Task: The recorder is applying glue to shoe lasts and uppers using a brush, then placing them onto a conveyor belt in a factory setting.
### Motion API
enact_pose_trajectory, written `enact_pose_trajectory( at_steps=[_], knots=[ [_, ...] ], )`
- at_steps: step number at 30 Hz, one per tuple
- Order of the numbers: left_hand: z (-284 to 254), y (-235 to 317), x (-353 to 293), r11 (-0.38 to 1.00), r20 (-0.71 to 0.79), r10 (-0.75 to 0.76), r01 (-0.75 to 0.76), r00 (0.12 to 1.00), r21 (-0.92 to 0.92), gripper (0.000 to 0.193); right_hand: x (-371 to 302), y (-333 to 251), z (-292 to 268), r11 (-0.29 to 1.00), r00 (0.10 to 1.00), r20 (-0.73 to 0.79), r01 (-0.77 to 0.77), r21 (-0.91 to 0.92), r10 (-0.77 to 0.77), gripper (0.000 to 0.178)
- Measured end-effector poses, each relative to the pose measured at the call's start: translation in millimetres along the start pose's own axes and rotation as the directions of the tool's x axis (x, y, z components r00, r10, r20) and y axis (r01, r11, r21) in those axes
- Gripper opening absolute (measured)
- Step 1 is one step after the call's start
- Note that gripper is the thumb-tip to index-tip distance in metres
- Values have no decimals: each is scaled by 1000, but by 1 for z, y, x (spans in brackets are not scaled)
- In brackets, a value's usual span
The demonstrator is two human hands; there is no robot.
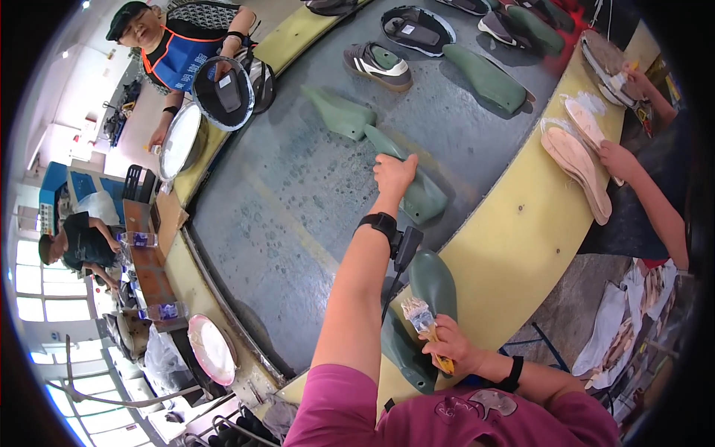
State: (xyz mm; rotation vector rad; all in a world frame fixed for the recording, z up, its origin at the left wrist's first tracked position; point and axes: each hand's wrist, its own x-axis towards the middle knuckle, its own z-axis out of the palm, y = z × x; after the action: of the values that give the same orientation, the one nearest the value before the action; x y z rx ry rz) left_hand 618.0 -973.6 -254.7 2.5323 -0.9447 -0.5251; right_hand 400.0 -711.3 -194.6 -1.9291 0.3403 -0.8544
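Note:
Stretched out over the grey surface, my left hand has its fingers closed round a green shoe last. Another green shoe last lies just beyond it, their ends close together. Near my body, my right hand grips a glue brush by its yellow handle, its pale, caked bristles pointing up and left. By that hand, at the near edge, are two more lasts: one green last beyond the brush and a darker green last to its left, partly hidden by my arm and the brush.
Along the right, yellow board borders the grey surface; a person's hand touches pale insoles there. Far left, another person holds a shoe upper beside a white basin. A sneaker stands farther off.

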Motion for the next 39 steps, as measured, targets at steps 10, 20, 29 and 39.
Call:
enact_pose_trajectory(
  at_steps=[10, 20, 29, 39],
  knots=[
    [-117, -165, -131, 962, 141, 147, -109, 979, -250, 42, -3, 12, -3, 993, 998, -12, 59, 98, -58, 35],
    [-109, -185, -315, 941, 105, 26, 11, 994, -339, 79, 24, 15, 7, 990, 976, 187, 97, 106, -116, 33],
    [-130, -246, -356, 483, 210, 55, 158, 976, -862, 76, 19, 6, -13, 988, 944, 292, 145, 55, -154, 27],
    [-132, -236, -291, 798, 113, -256, 276, 960, -535, 61, 83, -33, -27, 987, 993, 114, 22, 159, -40, 8]
  ],
)
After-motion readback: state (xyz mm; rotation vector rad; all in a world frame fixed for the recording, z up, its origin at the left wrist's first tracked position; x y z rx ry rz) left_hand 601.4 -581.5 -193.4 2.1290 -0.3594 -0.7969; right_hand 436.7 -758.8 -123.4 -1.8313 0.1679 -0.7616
